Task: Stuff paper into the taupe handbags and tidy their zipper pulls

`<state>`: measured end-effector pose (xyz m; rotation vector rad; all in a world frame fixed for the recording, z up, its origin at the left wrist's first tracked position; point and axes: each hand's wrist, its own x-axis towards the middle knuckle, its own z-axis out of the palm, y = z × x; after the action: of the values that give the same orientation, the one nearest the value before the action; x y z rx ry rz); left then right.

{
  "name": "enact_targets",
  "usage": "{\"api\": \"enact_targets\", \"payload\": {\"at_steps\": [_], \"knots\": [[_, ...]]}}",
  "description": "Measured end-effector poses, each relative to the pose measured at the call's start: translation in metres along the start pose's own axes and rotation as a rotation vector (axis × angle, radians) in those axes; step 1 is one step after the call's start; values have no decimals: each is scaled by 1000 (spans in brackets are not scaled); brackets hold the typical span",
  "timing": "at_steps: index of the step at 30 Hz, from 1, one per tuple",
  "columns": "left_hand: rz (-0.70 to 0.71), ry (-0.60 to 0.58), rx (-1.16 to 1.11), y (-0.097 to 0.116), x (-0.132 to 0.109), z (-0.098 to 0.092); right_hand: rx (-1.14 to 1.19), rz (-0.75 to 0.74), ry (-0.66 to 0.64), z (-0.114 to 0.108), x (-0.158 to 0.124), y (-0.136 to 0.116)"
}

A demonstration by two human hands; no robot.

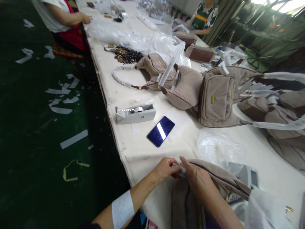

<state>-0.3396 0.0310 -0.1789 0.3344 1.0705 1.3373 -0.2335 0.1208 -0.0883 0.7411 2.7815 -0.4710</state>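
Observation:
A taupe handbag (187, 203) stands at the table's near edge, in front of me. A thin white wrapping strip (182, 170) lies at its top edge, between my hands. My left hand (165, 170) pinches the strip's left end. Close by on the right, my right hand (196, 178) is closed at the bag's upper edge, against the strip, its index finger pointing forward. My right hand and forearm hide part of the bag. A white patch (123, 208) is wrapped round my left forearm.
Ahead are a grey tape dispenser (137, 114) and a dark phone (161, 131). Several taupe bags (215, 101) line the right, with crumpled plastic (218, 146) before them. Black chains (128, 54) lie farther back. Two people work beyond. Paper scraps (73, 139) litter the green floor.

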Motion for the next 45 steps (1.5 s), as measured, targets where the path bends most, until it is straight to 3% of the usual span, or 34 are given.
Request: {"api": "enact_targets", "payload": {"at_steps": [5, 8, 10, 16, 25, 34, 45], "knots": [[69, -11, 31, 0, -2, 5, -22, 5, -191, -8, 5, 1], [132, 15, 70, 1, -7, 9, -45, 92, -343, -16, 11, -3], [155, 22, 62, -1, -10, 10, -66, 143, -379, -20, 14, -5], [159, -13, 4, -6, -10, 5, -73, 181, -358, -21, 16, -5], [215, 74, 67, -9, -13, 11, 18, 133, -296, -27, 12, -10], [191, 163, -9, -13, -12, 23, -110, 66, -187, -17, 3, -8], [95, 239, -105, -13, -23, 47, -374, -289, 35, -9, -30, 4]]}}
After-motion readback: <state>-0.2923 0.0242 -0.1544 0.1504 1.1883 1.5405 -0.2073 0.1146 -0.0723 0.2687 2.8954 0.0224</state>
